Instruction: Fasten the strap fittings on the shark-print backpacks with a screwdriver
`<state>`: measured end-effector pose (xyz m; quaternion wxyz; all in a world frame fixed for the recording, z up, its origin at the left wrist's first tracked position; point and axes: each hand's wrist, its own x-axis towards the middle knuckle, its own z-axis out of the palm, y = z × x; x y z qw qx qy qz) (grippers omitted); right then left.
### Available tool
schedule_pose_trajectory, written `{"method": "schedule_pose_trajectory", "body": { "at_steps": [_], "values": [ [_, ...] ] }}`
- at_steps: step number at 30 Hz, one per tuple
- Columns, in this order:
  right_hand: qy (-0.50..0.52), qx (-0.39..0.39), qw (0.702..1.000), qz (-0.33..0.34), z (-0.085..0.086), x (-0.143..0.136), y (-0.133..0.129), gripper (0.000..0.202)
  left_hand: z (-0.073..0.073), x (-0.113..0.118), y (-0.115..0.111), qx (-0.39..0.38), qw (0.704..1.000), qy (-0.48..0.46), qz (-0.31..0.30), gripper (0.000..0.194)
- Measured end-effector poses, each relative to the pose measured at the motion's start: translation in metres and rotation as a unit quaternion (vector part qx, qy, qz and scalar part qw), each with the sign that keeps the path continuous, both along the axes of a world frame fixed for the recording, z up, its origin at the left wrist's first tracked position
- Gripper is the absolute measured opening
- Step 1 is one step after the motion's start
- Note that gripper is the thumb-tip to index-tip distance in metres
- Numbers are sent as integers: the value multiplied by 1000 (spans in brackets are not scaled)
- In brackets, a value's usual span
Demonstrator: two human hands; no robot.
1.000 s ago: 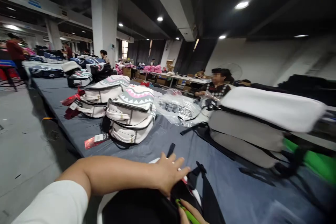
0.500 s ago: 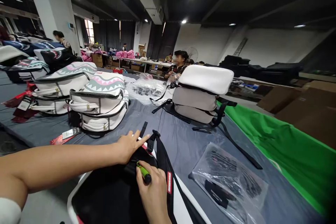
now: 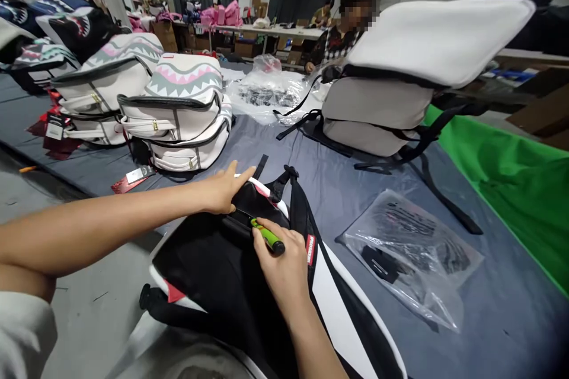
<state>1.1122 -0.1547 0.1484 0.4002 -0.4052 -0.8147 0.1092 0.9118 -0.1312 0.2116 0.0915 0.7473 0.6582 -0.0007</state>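
Observation:
A black and white backpack [image 3: 231, 272] lies with its black side up at the near edge of the table. My right hand [image 3: 284, 257] is closed round a green marker [image 3: 268, 235] with a dark end, its other end pointing at the black fabric near a strip at the top of the backpack. My left hand [image 3: 226, 188] rests on the backpack's upper edge, thumb and fingers spread, with part of the palm hidden. A black strap [image 3: 302, 201] with a red label [image 3: 310, 249] runs just right of my right hand.
Stacked white backpacks with shark-teeth patterns [image 3: 186, 80] stand left; another white stack [image 3: 377, 106] stands right. A clear plastic bag [image 3: 409, 249] lies on the grey cloth [image 3: 502, 308] at right. Green fabric [image 3: 511, 172] borders it. A person [image 3: 338, 35] is beyond the table.
The view has tilted down and moved closer, showing more of the backpack and floor. My right hand still holds the marker, and my left hand remains at the backpack's top edge.

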Motion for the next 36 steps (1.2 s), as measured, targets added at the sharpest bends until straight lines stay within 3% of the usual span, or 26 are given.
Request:
{"method": "schedule_pose_trajectory", "body": {
  "at_steps": [7,10,17,29,36],
  "values": [
    [-24,-7,999,-28,2,-5,3,20,1,-8,20,-71,996,9,-51,104],
    [-25,-14,999,-22,4,-9,5,18,-2,-9,25,-71,996,-2,-58,101],
    [17,-106,992,67,12,-21,6,20,-8,-10,20,-43,997,-32,-62,95],
    [30,-128,990,45,9,-26,15,23,-9,-9,28,-52,997,-28,-48,92],
    [55,-155,984,67,10,-28,16,23,-11,-10,30,-53,997,-33,-44,93]
  ]
}}
